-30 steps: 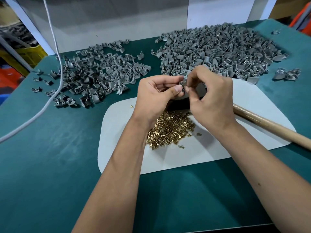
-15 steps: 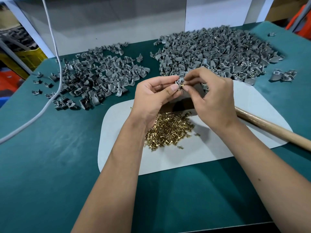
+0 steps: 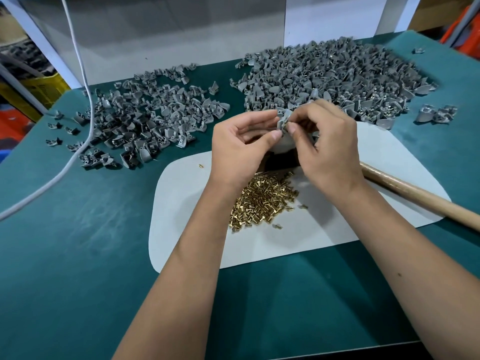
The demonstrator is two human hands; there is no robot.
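Note:
My left hand [image 3: 241, 144] pinches a small grey plastic part [image 3: 283, 120] between thumb and fingers, above the white mat [image 3: 337, 229]. My right hand [image 3: 324, 141] meets it from the right, its thumb and forefinger pinching a tiny brass pin [image 3: 285, 125] against the part. A heap of brass pins [image 3: 262, 201] lies on the mat below both hands. A large pile of grey parts [image 3: 332, 74] is at the back right, and a smaller pile of grey parts [image 3: 150, 118] at the back left.
A wooden handle [image 3: 420, 196] lies across the mat's right side, its head hidden behind my hands. A grey cable [image 3: 78, 120] runs down the left over the green table [image 3: 78, 255]. A few loose grey parts [image 3: 436, 114] sit at far right. A white panel stands behind.
Both hands stay together over the mat, the right fingers working the brass pin at the grey part. The camera has shifted slightly; the piles are unmoved.

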